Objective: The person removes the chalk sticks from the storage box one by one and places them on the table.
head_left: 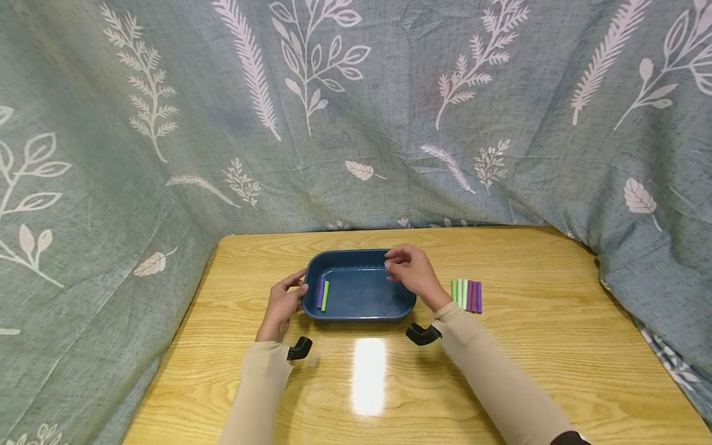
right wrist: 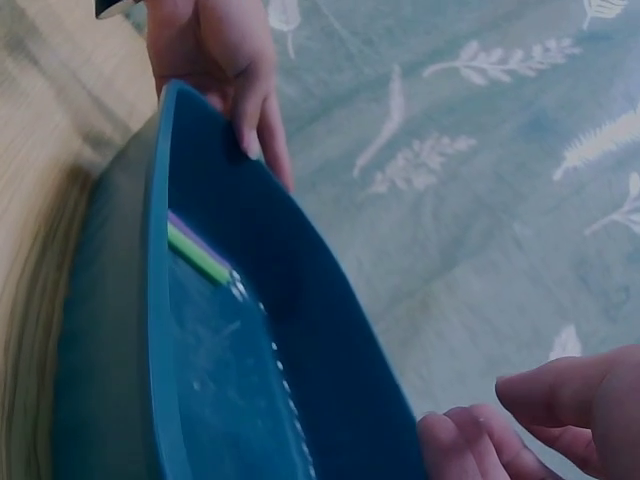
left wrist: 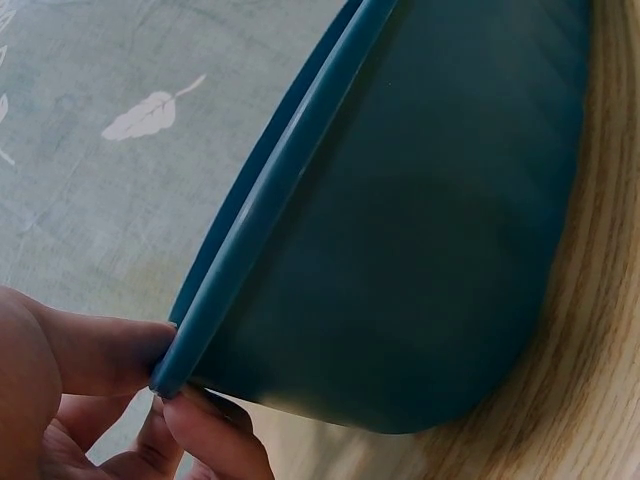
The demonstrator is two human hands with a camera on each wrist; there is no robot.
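Observation:
A dark blue plastic tub (head_left: pixel 361 287) sits on the table. My left hand (head_left: pixel 283 304) pinches its left rim, the thumb on one side and fingers on the other, as the left wrist view shows. Inside the tub's left end a purple stick (head_left: pixel 320 293) and a green stick (head_left: pixel 325 296) lie side by side. My right hand (head_left: pixel 413 272) is at the tub's far right corner, its fingers loosely bent. In the right wrist view the thumb stands apart from the fingers (right wrist: pixel 480 440), with nothing between them. Whether these fingers touch the rim, I cannot tell.
Right of the tub, several green, pale green and purple sticks (head_left: pixel 467 296) lie in a row on the wooden table (head_left: pixel 534 352). A grey-green leaf-patterned cloth (head_left: pixel 367 123) hangs behind the table and along its sides. Each wrist carries a black mount (head_left: pixel 423 334).

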